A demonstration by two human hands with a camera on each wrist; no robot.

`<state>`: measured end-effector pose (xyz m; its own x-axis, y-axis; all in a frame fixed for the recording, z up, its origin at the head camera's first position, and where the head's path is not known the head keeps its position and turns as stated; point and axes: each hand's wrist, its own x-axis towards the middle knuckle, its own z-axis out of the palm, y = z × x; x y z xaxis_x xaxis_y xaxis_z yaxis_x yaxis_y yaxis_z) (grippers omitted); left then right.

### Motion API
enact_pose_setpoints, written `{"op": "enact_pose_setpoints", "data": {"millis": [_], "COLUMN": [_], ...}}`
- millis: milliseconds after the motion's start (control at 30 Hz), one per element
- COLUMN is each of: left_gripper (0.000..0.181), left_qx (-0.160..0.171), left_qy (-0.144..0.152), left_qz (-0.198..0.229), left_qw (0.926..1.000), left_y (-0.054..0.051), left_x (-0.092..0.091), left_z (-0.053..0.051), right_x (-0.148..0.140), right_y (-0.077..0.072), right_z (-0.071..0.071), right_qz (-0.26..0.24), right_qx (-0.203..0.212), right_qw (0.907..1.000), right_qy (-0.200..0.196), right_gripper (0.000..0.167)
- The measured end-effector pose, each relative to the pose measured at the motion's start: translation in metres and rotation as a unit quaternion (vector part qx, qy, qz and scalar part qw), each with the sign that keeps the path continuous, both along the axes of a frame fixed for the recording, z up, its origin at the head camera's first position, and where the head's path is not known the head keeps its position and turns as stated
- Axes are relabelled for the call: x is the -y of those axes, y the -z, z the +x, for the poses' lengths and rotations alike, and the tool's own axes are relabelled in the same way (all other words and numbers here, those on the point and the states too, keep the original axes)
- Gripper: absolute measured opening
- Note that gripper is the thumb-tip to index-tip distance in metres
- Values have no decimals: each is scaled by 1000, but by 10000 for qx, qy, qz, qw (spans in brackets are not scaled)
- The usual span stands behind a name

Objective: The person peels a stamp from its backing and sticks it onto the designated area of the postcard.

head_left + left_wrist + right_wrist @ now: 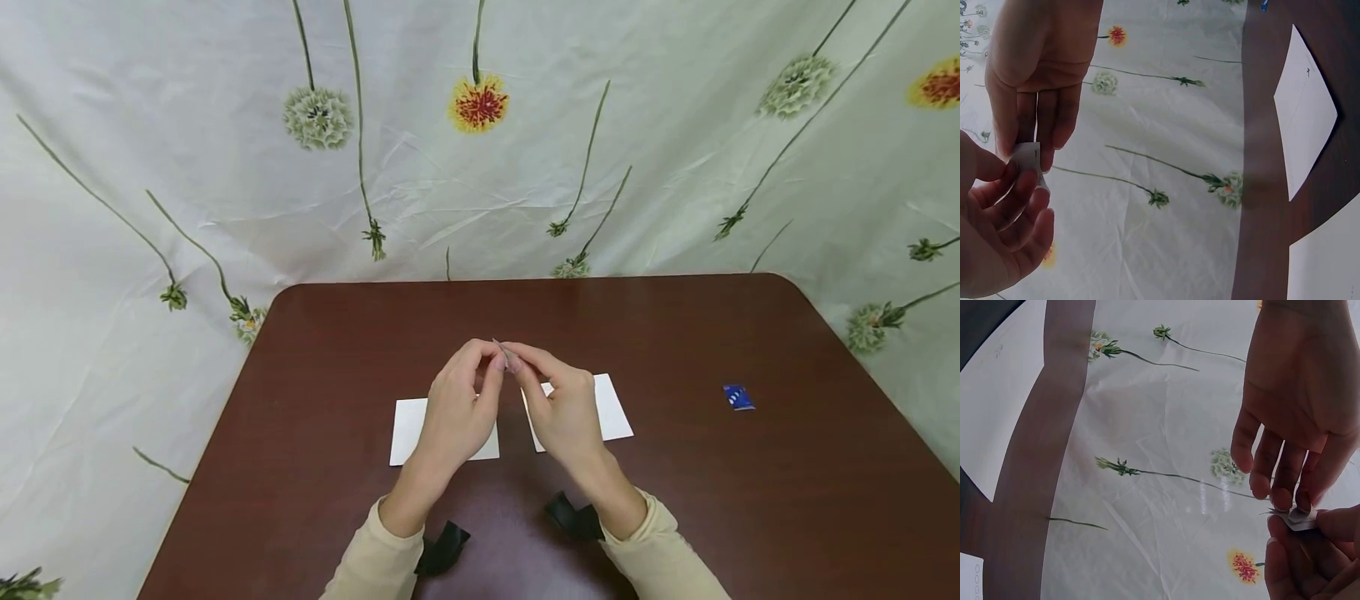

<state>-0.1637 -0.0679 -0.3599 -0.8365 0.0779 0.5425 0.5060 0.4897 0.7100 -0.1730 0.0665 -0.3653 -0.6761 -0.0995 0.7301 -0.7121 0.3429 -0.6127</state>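
I see the left hand (459,414) and right hand (567,412) both pinching a small pale paper (1027,154) between them, above the table (337,350); I judge it light, thin, easily creased or torn, best held gently by opposite edges.

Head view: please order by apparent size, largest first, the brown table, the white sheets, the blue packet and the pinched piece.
1. Brown table
2. Left white sheet, right white sheet: too alike to rank; partly hidden
3. Blue packet
4. Pinched piece (visible part)
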Motion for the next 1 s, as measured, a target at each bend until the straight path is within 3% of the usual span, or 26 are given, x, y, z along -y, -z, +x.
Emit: {"op": "enact_pose_setpoints", "data": {"millis": [400, 1000], "left_gripper": [9, 7], "left_qx": [-75, -349], "left_qy": [155, 281], "left_qz": [63, 272], "left_qw": [9998, 9986], "left_y": [1, 2], "left_x": [-1, -1], "left_z": [-2, -2], "right_x": [-1, -4], "right_y": [-4, -9], "right_z": [4, 5], "right_qz": [-510, -928], "right_qx": [786, 1286], "right_qw": [9955, 9868], "right_qy": [-157, -344], "right_gripper": [16, 16]}}
